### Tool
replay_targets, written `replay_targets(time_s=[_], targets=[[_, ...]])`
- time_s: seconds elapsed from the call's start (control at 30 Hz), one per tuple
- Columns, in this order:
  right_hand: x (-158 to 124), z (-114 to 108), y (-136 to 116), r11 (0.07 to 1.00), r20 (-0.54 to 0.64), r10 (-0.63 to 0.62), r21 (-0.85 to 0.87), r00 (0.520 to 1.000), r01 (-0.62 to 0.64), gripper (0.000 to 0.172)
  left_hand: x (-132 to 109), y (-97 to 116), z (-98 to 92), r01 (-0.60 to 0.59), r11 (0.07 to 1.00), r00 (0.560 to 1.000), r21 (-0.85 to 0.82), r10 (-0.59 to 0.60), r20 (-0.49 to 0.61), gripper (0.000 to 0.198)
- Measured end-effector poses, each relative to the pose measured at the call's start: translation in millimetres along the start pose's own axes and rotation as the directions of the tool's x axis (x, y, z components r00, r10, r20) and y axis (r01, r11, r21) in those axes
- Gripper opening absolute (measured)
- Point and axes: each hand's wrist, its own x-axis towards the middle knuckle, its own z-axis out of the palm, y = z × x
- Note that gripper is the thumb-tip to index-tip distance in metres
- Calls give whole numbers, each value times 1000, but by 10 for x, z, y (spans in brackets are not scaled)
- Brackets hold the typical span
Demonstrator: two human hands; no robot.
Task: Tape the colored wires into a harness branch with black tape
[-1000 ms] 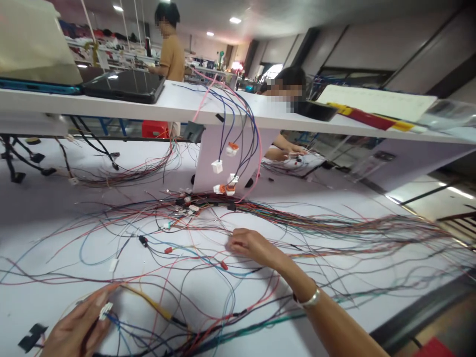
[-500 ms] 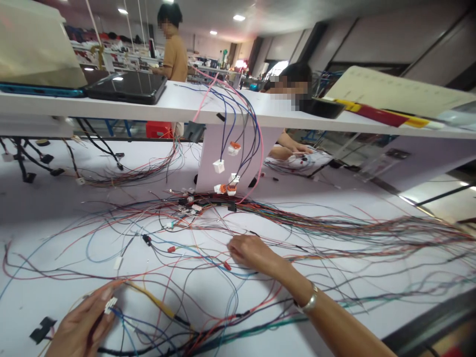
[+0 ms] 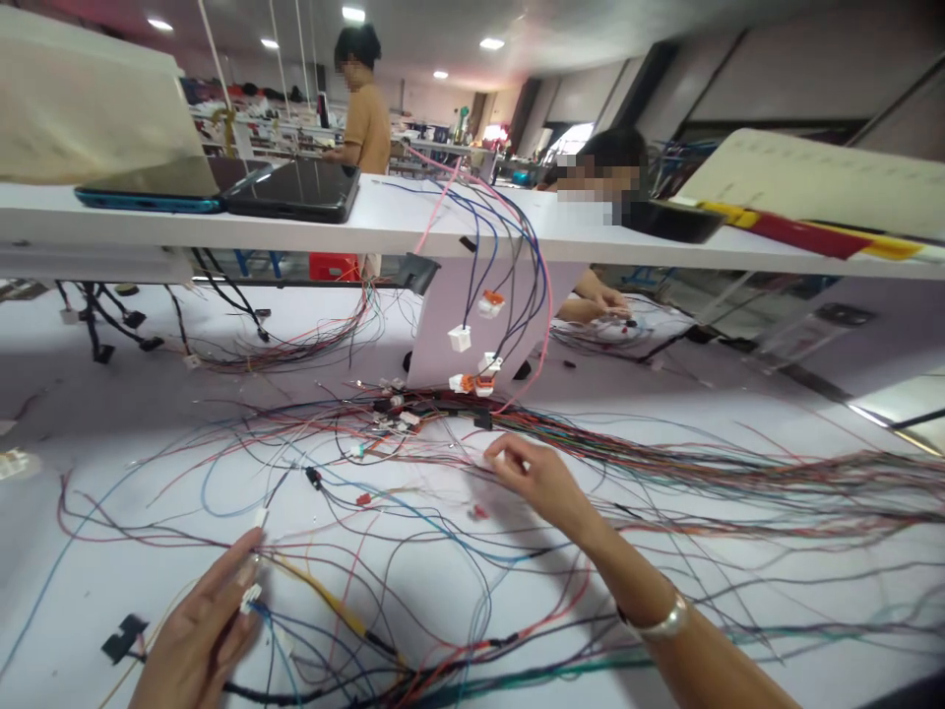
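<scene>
pinching a small white connector (image 3: pixel 251 596) between thumb and fingertips, the left hand (image 3: pixel 193 645) sits at seven o'clock on the white tabletop (image 3: pixel 95 551). blue wires (image 3: pixel 270 640) trail from the connector toward six. a yellow-sleeved wire (image 3: pixel 325 603) runs just beside it at four o'clock, and a black clip (image 3: pixel 124 637) lies at nine. the right hand (image 3: pixel 542 481), near the centre, has its fingertips drawn together on a thin wire (image 3: pixel 472 455) at its ten o'clock. a red terminal (image 3: pixel 478 511) lies near it at seven. a thick wire bundle (image 3: pixel 664 455) stretches toward three o'clock. hanging connectors (image 3: pixel 459 338) dangle from the shelf (image 3: pixel 369 222) at twelve.
</scene>
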Motion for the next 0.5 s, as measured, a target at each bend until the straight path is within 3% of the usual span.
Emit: replay_targets(time_s=[0.1,0.17,0.3,0.43,0.5], targets=[[73,-134,-36,980,-285,41,198,958,17,12,-9,-13,-2,-4,1000,1000,-28,5,19,73],[112,-201,-96,947,-372,62,314,926,63,9,-3,-28,-9,-8,999,999,-43,10,50,69],[180,-405,-267,834,-313,186,551,931,19,14,18,-49,-19,-12,999,994,-53,17,108,59],[252,-712,-300,722,-383,425,690,821,-52,25,24,-55,-14,-68,995,985,-66,78,154,49],[253,-707,-223,749,-223,345,651,912,-125,24,41,-77,-13,-85,994,984,-70,95,152,49]])
